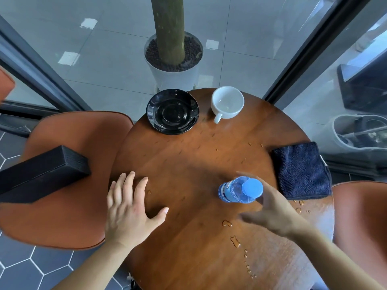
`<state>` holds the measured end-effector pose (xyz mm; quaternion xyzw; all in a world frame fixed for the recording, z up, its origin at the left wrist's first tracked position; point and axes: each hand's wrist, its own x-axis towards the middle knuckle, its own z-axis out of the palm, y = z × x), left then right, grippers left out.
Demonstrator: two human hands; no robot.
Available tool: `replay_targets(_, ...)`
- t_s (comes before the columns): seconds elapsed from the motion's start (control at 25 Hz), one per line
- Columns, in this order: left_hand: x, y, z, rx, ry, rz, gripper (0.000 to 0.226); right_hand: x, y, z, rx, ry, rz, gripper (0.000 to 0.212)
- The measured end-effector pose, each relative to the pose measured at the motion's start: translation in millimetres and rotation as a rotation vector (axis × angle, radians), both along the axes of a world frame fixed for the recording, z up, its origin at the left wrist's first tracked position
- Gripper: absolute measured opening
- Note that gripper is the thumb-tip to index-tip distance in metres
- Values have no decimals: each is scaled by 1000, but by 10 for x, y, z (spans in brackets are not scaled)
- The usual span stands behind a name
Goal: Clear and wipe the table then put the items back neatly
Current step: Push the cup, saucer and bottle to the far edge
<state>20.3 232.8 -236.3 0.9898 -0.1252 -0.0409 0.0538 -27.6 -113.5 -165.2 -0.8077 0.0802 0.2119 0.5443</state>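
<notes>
Right hand, blurred, grip spread open around the bottle: close low on its body, lift straight, avoid cloth just beyond; left hand flat, released on desk.

Two bare forearms, no sleeves, left hand, right hand, no rings

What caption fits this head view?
Right hand reaching for the water bottle on a wet round table, left hand flat on it.
</notes>
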Motion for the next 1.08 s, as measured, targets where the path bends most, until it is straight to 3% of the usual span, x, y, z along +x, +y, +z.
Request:
replay_targets(0.16,3,3,1,-7,-12,2,91,-15,226,-87,-58,-166,-140,86)
replay_targets(0.4,6,-1,5,-18,-29,2,90,24,357,-52,-107,-254,-240,46)
replay_targets(0.84,-3,-4,3,-30,-12,13,90,241,334,58,-172,-288,-300,31)
replay_targets(1.08,0,-6,-18,-53,-19,12,91,694,13,93,-206,-318,-465,33)
